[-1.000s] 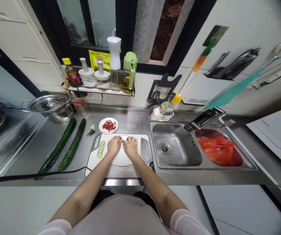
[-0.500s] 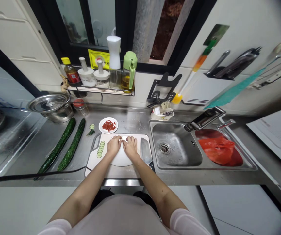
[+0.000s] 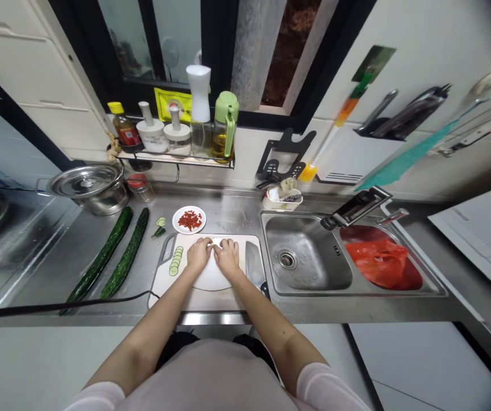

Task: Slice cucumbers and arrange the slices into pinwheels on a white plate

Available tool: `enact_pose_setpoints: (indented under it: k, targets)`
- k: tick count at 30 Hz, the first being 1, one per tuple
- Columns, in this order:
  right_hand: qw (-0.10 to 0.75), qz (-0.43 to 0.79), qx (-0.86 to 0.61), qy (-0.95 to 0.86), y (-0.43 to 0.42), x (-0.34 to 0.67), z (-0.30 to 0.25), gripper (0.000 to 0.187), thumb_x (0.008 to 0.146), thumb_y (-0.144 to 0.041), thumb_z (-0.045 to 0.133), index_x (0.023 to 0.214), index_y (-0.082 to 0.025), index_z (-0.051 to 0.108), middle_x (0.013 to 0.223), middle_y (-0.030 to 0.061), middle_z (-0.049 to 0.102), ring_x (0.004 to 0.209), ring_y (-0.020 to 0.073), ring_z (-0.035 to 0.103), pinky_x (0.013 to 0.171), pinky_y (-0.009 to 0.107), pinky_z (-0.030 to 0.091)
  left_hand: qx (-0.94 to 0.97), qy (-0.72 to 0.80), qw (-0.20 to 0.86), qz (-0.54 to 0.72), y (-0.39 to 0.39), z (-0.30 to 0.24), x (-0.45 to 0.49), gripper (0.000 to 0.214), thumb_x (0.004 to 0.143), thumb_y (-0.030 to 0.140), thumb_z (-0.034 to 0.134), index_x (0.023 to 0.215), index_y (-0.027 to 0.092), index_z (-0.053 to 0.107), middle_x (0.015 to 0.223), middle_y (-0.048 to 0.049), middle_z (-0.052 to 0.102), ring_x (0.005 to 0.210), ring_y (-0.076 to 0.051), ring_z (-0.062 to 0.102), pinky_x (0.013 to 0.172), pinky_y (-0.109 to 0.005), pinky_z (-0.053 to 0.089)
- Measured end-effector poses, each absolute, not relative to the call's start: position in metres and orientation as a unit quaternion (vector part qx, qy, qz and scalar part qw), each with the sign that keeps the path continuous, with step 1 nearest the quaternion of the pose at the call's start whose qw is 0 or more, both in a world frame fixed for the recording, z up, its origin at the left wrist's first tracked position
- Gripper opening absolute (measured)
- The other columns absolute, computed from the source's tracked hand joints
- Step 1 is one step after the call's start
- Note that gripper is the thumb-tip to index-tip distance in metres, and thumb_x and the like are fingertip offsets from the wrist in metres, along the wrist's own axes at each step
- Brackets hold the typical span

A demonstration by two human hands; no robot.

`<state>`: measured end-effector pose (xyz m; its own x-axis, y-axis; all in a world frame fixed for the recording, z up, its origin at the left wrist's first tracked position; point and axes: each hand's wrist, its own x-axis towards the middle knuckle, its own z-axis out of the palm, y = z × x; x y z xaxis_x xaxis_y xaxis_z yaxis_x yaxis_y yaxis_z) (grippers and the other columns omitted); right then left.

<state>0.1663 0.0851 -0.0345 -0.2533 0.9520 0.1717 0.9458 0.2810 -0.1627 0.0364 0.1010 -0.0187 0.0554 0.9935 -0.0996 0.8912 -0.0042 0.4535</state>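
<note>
On the cutting board (image 3: 172,290) lies a round white plate (image 3: 213,279), partly covered by my hands. My left hand (image 3: 198,255) rests over the plate's far left part, fingers curled inward. Opposite it, my right hand (image 3: 227,257) bends its fingers so that both sets of fingertips nearly meet at the far side of the plate. What the fingertips pinch is too small and hidden to make out. Overlapping cucumber slices (image 3: 176,261) form a row left of my left hand. A broad-bladed knife (image 3: 254,264) lies on the board's right side.
Behind the board stands a small plate (image 3: 177,220) of chopped red pieces. Two whole cucumbers (image 3: 127,254) and cucumber scraps (image 3: 159,231) lie to the left, near a lidded steel pot (image 3: 95,191). To the right is a double sink (image 3: 309,291) with a red plastic bag (image 3: 380,262).
</note>
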Motion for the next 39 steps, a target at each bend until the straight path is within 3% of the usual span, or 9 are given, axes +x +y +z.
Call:
enact_pose_setpoints:
  k: [4,15,23,26,34,39]
  targets:
    - [0.131,0.012,-0.606,-0.785,0.083,0.169,-0.032,0.025,0.091,-0.025,0.049,0.107,-0.023,0.067,0.097,0.0086,0.054,0.094,0.0232,0.037,0.083,0.037,0.025,0.697,0.675,0.206,0.129,0.1,-0.016,0.034,0.025,0.091,0.029,0.045,0.108,0.025,0.063,0.109,-0.0052,0.064,0.094,-0.019,0.059,0.076,-0.028,0.041]
    - [0.129,0.022,-0.602,-0.787,0.074,0.167,-0.033,0.019,0.088,-0.024,0.052,0.095,-0.023,0.07,0.097,0.0082,0.053,0.095,0.0231,0.036,0.083,0.037,0.025,0.672,0.689,0.213,0.17,0.088,-0.009,0.033,0.022,0.089,0.031,0.047,0.103,0.026,0.064,0.105,-0.0032,0.065,0.092,-0.018,0.06,0.075,-0.028,0.041]
    - [0.194,0.032,-0.62,-0.76,0.058,0.171,-0.022,0.022,0.09,-0.024,0.049,0.099,-0.023,0.069,0.097,0.0074,0.054,0.096,0.0223,0.038,0.084,0.035,0.026,0.577,0.719,0.278,0.27,0.053,-0.005,0.009,0.027,0.085,0.038,0.052,0.102,0.023,0.066,0.08,-0.0001,0.065,0.071,-0.015,0.059,0.066,-0.025,0.04]
    - [0.221,0.038,-0.628,-0.745,0.044,0.173,-0.021,0.022,0.09,-0.022,0.05,0.098,-0.023,0.07,0.098,0.007,0.055,0.096,0.0216,0.039,0.086,0.035,0.026,0.553,0.731,0.281,0.284,0.032,-0.007,-0.004,0.027,0.084,0.04,0.052,0.1,0.023,0.066,0.077,0.0003,0.064,0.071,-0.015,0.059,0.065,-0.023,0.04]
    - [0.273,0.044,-0.65,-0.708,0.007,0.185,-0.022,0.023,0.089,-0.02,0.049,0.098,-0.024,0.07,0.096,0.0063,0.056,0.098,0.0217,0.041,0.083,0.033,0.028,0.486,0.809,0.249,0.218,-0.007,-0.022,-0.041,0.025,0.083,0.042,0.05,0.1,0.026,0.061,0.082,-0.0001,0.066,0.075,-0.018,0.06,0.065,-0.026,0.038]
    - [0.309,0.058,-0.654,-0.688,-0.004,0.192,-0.021,0.023,0.09,-0.023,0.048,0.095,-0.022,0.07,0.093,0.0056,0.057,0.097,0.0215,0.042,0.083,0.032,0.028,0.477,0.839,0.206,0.164,-0.004,-0.021,-0.065,0.033,0.082,0.045,0.05,0.106,0.024,0.057,0.091,-0.0041,0.066,0.089,-0.024,0.061,0.081,-0.036,0.038]
